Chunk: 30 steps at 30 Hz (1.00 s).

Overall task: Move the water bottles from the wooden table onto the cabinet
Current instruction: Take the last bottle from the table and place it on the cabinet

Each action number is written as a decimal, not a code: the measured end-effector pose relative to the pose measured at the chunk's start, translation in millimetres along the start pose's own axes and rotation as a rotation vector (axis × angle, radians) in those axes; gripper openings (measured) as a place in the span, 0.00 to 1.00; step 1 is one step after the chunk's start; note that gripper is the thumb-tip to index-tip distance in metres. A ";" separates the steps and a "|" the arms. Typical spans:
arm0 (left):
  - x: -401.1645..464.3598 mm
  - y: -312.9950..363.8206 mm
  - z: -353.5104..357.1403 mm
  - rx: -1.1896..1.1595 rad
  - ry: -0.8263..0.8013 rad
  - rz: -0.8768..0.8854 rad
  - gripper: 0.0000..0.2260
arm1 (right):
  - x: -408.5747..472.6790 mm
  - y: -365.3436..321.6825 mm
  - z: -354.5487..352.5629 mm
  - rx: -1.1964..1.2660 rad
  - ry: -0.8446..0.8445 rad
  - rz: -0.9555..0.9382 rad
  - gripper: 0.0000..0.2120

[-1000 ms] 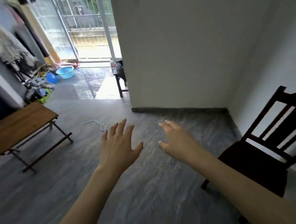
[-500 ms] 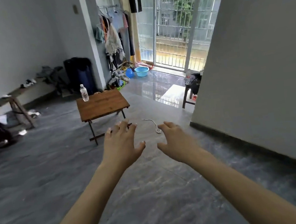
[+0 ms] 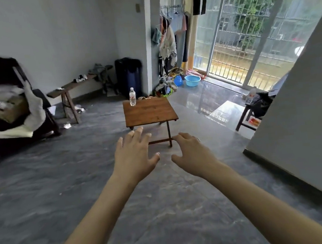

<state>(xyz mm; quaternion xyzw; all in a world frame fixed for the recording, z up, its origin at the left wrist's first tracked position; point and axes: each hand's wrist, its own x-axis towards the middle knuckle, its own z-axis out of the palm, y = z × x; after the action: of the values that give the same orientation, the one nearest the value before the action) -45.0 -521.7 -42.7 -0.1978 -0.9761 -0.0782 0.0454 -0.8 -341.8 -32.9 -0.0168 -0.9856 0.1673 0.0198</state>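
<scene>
both arms stretched forward over grey floor (image 3: 45, 192), palms down. left hand (image 3: 133, 157) spread wide, fingers splayed, grasping nothing. right hand (image 3: 193, 155) loosely curled, fingers bent downward, also empty. thumbs near each other, not touching.

ahead, past the fingertips: small wooden table (image 3: 148, 111) on folding legs, standing alone mid-room. one water bottle (image 3: 132, 96) upright at its far left corner, white cap, red label, well apart from both hands. rest of the tabletop bare wood.

off to the right, partly behind the wall corner: dark stool (image 3: 249, 116) with a second bottle (image 3: 251, 97) and a dark bundle on top; blurred, hard to read further.

behind the table: dark suitcase (image 3: 129, 76) against the pillar, low bench (image 3: 70, 89) along the left wall, blue basin (image 3: 192, 80) by the barred sliding door, clothes hanging on a rack (image 3: 170, 40). at far left, dark chair (image 3: 3, 101) piled with cloth.
</scene>
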 end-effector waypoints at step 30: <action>283.8 -107.5 28.8 0.019 -0.051 -0.285 0.31 | 376.0 18.8 42.0 0.110 -0.111 -0.262 0.29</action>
<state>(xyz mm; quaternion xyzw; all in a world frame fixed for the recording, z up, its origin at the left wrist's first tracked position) -349.4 -507.0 -51.6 -0.0585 -0.9958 -0.0694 0.0107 -377.6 -322.9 -66.2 0.1222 -0.9682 0.2179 -0.0124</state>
